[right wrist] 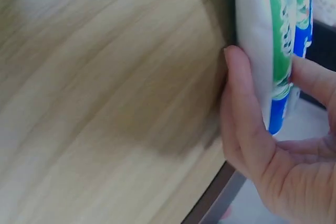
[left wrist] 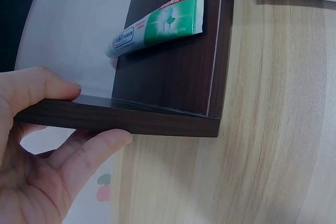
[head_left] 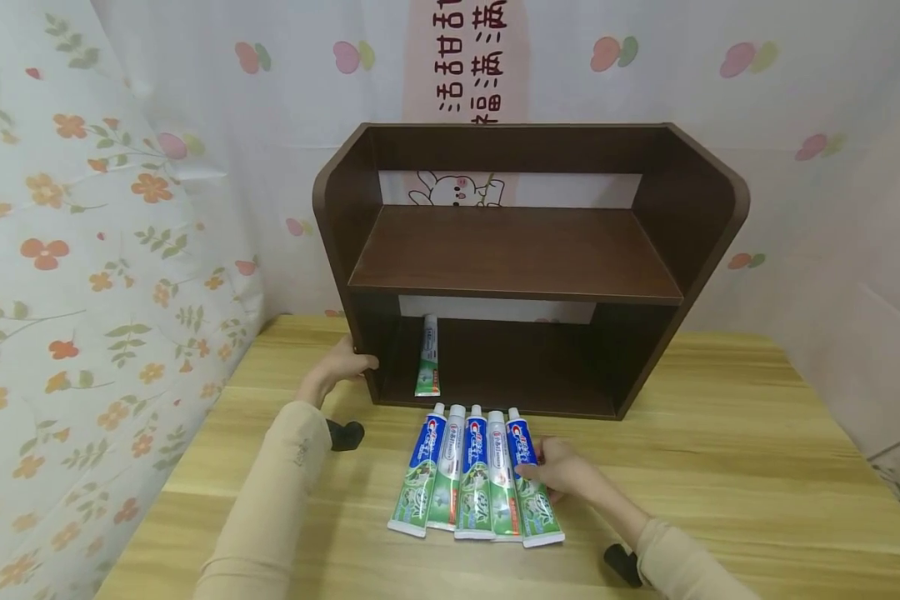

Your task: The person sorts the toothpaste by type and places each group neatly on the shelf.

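My left hand [head_left: 347,362] grips the left side panel of a dark brown two-tier shelf [head_left: 517,250], with the thumb on one face and fingers on the other in the left wrist view. Inside the lower tier, near that panel, lies one green and white toothpaste tube [left wrist: 170,22]. In front of the shelf several toothpaste tubes lie fanned side by side, blue-green ones [head_left: 474,479] alternating with white-green ones [head_left: 450,467]. At the row's right end my right hand [head_left: 562,468] pinches the rightmost blue-green toothpaste tube [right wrist: 281,40] between thumb and fingers.
A light wood table [head_left: 720,467] carries everything. Behind the shelf hangs a white printed curtain [head_left: 292,100], and a floral curtain [head_left: 82,275] hangs at the left. Dark straps [head_left: 345,435] show at both wrists.
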`<state>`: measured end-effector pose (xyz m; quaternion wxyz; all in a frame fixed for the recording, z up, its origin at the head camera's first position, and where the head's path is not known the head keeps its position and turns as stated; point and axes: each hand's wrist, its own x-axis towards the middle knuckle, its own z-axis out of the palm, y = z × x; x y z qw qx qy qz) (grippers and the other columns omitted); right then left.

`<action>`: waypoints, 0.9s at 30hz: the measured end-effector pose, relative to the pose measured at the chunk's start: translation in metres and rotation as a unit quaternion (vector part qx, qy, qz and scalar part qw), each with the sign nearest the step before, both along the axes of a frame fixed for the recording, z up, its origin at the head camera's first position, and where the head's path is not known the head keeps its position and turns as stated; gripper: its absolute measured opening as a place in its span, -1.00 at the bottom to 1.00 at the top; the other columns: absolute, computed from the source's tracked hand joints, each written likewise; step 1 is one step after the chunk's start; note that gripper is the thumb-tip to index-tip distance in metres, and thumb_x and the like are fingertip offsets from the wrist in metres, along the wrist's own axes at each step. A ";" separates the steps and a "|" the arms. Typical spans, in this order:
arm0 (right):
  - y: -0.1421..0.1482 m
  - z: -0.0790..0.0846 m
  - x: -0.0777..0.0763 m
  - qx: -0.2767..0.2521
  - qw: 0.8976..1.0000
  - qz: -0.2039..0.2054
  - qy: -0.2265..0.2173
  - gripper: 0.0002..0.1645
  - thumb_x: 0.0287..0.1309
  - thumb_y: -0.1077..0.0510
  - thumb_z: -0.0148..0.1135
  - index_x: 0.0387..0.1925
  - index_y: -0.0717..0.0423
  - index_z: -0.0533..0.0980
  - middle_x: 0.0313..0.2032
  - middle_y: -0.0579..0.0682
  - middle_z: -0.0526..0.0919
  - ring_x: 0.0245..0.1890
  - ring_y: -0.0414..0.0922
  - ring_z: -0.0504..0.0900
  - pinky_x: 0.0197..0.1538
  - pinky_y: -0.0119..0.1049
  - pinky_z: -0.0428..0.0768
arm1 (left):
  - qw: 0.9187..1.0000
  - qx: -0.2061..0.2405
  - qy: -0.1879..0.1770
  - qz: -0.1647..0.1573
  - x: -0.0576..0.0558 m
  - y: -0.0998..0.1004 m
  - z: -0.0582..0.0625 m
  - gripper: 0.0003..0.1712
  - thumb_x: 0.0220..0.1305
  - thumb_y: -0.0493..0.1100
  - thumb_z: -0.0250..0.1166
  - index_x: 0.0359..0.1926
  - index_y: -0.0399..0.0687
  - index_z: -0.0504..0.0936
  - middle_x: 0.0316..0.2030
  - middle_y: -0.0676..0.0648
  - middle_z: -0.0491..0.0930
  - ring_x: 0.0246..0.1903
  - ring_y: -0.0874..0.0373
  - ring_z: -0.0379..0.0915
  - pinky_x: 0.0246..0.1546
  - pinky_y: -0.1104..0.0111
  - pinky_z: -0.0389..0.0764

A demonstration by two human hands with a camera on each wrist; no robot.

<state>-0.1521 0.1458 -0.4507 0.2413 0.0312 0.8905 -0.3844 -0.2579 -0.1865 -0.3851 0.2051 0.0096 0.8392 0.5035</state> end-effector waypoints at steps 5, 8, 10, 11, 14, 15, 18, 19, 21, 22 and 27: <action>-0.008 0.003 0.001 0.020 1.000 0.005 0.012 -0.65 0.09 0.12 0.22 -0.24 0.35 0.42 -0.49 0.07 0.54 -0.61 -0.14 0.55 -0.59 -0.35 0.57 | 1.000 0.006 -0.001 0.005 0.000 -0.001 0.003 -0.23 0.20 -0.31 0.01 0.38 -0.25 -0.12 0.32 -0.39 0.02 0.25 -0.30 0.11 0.16 -0.05 0.34; -0.008 0.003 0.001 0.012 1.000 -0.009 0.013 -0.68 0.06 0.15 0.24 -0.29 0.34 0.40 -0.49 0.09 0.53 -0.62 -0.13 0.55 -0.59 -0.34 0.58 | 1.000 0.010 -0.006 0.012 0.001 0.000 0.004 -0.21 0.20 -0.31 0.02 0.38 -0.23 -0.16 0.33 -0.38 -0.01 0.26 -0.29 0.11 0.18 -0.04 0.32; -0.006 0.003 0.002 0.008 1.000 -0.015 0.013 -0.69 0.04 0.16 0.26 -0.32 0.33 0.39 -0.50 0.10 0.53 -0.63 -0.13 0.55 -0.60 -0.33 0.58 | 1.000 0.006 -0.005 0.009 0.002 0.001 0.004 -0.19 0.20 -0.31 0.02 0.38 -0.24 -0.18 0.33 -0.38 -0.02 0.25 -0.29 0.11 0.17 -0.04 0.33; -0.006 0.003 0.002 0.007 1.000 -0.018 0.012 -0.70 0.04 0.16 0.26 -0.33 0.32 0.39 -0.51 0.10 0.54 -0.64 -0.13 0.56 -0.59 -0.32 0.58 | 1.000 0.007 -0.005 0.008 0.002 0.001 0.003 -0.19 0.19 -0.31 0.02 0.38 -0.24 -0.17 0.33 -0.37 -0.01 0.25 -0.28 0.12 0.17 -0.04 0.33; -0.004 0.002 0.003 0.004 1.000 -0.023 0.011 -0.70 0.04 0.16 0.26 -0.35 0.32 0.39 -0.52 0.10 0.54 -0.65 -0.14 0.57 -0.59 -0.32 0.59 | 1.000 0.006 -0.003 0.004 0.001 0.002 0.002 -0.19 0.18 -0.32 0.02 0.39 -0.23 -0.17 0.33 -0.37 0.00 0.24 -0.28 0.13 0.15 -0.04 0.35; -0.003 0.002 0.003 0.003 1.000 -0.023 0.011 -0.71 0.04 0.16 0.26 -0.36 0.32 0.39 -0.53 0.10 0.54 -0.65 -0.14 0.57 -0.59 -0.31 0.59 | 1.000 0.006 -0.001 0.004 0.001 0.002 0.001 -0.20 0.19 -0.32 0.02 0.38 -0.23 -0.16 0.33 -0.37 0.00 0.24 -0.28 0.13 0.15 -0.04 0.35; -0.003 0.002 0.002 0.003 1.000 -0.023 0.013 -0.71 0.04 0.16 0.27 -0.37 0.31 0.40 -0.53 0.09 0.54 -0.66 -0.14 0.57 -0.59 -0.31 0.59 | 1.000 0.005 0.001 0.006 0.000 0.002 0.001 -0.20 0.20 -0.31 0.01 0.38 -0.23 -0.16 0.32 -0.37 0.01 0.24 -0.28 0.14 0.15 -0.04 0.35; -0.003 0.002 0.002 0.003 1.000 -0.023 0.014 -0.71 0.03 0.16 0.27 -0.37 0.31 0.39 -0.53 0.10 0.53 -0.66 -0.14 0.57 -0.59 -0.31 0.59 | 1.000 0.002 0.003 0.005 0.000 0.001 0.001 -0.21 0.20 -0.31 0.01 0.38 -0.25 -0.16 0.32 -0.38 0.03 0.24 -0.28 0.14 0.15 -0.04 0.35; -0.003 0.003 0.002 0.005 1.000 -0.022 0.014 -0.71 0.02 0.16 0.27 -0.38 0.31 0.39 -0.53 0.10 0.53 -0.67 -0.14 0.57 -0.59 -0.31 0.59 | 1.000 0.001 0.003 0.007 0.001 0.001 0.002 -0.20 0.20 -0.30 0.02 0.38 -0.24 -0.16 0.32 -0.37 0.02 0.24 -0.28 0.14 0.15 -0.03 0.35; -0.003 0.003 0.002 0.004 1.000 -0.024 0.014 -0.70 0.02 0.17 0.28 -0.37 0.31 0.39 -0.52 0.10 0.52 -0.67 -0.14 0.56 -0.60 -0.31 0.59 | 1.000 0.000 0.005 0.005 0.002 0.001 0.003 -0.20 0.20 -0.30 0.02 0.39 -0.24 -0.17 0.32 -0.38 0.02 0.24 -0.29 0.15 0.15 -0.03 0.35; -0.003 0.007 0.003 -0.007 0.999 -0.029 0.023 -0.65 0.00 0.18 0.29 -0.33 0.34 0.35 -0.50 0.12 0.49 -0.65 -0.12 0.55 -0.60 -0.30 0.59 | 1.000 0.004 0.011 0.005 0.003 0.000 0.002 -0.19 0.17 -0.32 0.04 0.38 -0.24 -0.16 0.31 -0.39 0.03 0.23 -0.30 0.16 0.12 -0.04 0.38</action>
